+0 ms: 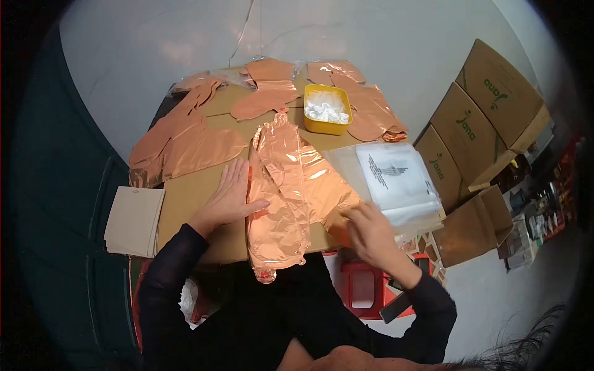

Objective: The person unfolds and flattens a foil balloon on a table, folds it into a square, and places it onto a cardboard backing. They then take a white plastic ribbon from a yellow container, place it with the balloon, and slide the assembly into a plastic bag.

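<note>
A copper-coloured foil balloon (pixel 278 198), flat and partly folded, lies lengthwise in front of me. Its near end hangs over the table's front edge. My left hand (pixel 226 199) lies along its left side, fingers stretched out and thumb resting on the foil. On the other side, my right hand (pixel 371 238) has its fingers closed at the outer corner of a flap that spreads to the right. The fingertips appear to pinch the foil there.
More flat foil balloons (pixel 198 148) lie at the back and left. A yellow tub (pixel 327 127) holds white items. Clear printed plastic bags (pixel 396 173) are stacked at right, beside cardboard boxes (pixel 464 123). Beige cards (pixel 133 222) sit at left; a red stool (pixel 362 290) stands below.
</note>
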`<state>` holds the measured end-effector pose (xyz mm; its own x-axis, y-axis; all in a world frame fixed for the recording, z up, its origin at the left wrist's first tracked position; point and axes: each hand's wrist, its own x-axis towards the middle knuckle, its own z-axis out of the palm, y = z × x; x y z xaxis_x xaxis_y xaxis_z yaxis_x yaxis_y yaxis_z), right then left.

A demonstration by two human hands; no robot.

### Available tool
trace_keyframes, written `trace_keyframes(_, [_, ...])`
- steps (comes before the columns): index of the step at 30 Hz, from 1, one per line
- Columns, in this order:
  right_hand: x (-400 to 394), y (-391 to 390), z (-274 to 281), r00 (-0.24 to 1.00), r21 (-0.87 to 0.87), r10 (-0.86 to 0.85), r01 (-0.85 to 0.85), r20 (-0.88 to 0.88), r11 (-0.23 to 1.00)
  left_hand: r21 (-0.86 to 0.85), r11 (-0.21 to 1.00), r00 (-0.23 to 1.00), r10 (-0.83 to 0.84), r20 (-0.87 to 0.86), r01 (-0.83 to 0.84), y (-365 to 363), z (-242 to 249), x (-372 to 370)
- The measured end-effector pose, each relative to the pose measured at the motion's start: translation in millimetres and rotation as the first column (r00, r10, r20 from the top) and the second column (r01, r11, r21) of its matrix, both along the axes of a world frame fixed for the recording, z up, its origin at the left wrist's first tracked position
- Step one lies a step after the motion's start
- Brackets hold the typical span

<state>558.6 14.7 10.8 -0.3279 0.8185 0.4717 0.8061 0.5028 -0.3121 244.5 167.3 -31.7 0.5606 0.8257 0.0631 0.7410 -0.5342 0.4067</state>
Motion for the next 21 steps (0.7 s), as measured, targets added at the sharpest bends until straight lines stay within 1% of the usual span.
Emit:
trace_keyframes(2, [-8.5, 36.4, -17.6, 0.985, 0.115, 0.090, -0.108, 0.146, 0.988, 0.010, 1.000, 1.000, -0.009, -0.002, 0.009, 4.2, -7.1, -0.2])
trace_keyframes(5, [-18.8, 74.9, -34.1, 0.932, -0.018, 0.133, -0.135, 0.338, 0.991, 0.024, 0.999, 0.999, -0.029, -0.031, 0.030, 4.0, -7.9, -0.4])
trace_keyframes(7, [-24.1, 94.4, -51.0, 0.918, 0.036, 0.124, -0.148, 0.376, 0.988, 0.016, 0.999, 0.996, -0.049, -0.070, 0.050, 3.2, -3.8, 1.6])
trace_keyframes(8, [-27.9, 99.8, -52.1, 0.911, 0.060, 0.118, -0.154, 0.396, 0.986, 0.028, 0.998, 0.997, -0.055, -0.062, 0.057, 2.8, -4.0, 1.0])
trace_keyframes(11, [-33.3, 107.4, -50.4, 0.906, 0.067, 0.149, -0.191, 0.395, 0.979, 0.048, 0.996, 0.997, -0.075, -0.036, 0.077, 1.4, -5.9, 0.6])
trace_keyframes(17, [-34.3, 112.0, -43.1, 0.901, 0.013, 0.175, -0.196, 0.396, 0.980, 0.072, 0.991, 0.993, -0.113, -0.018, 0.114, 1.5, -7.9, 0.6])
trace_keyframes(21, [-31.4, 110.2, -43.4, 0.909, 0.010, 0.174, -0.192, 0.378, 0.981, 0.078, 0.988, 0.991, -0.134, -0.006, 0.134, 1.9, -6.6, 2.7])
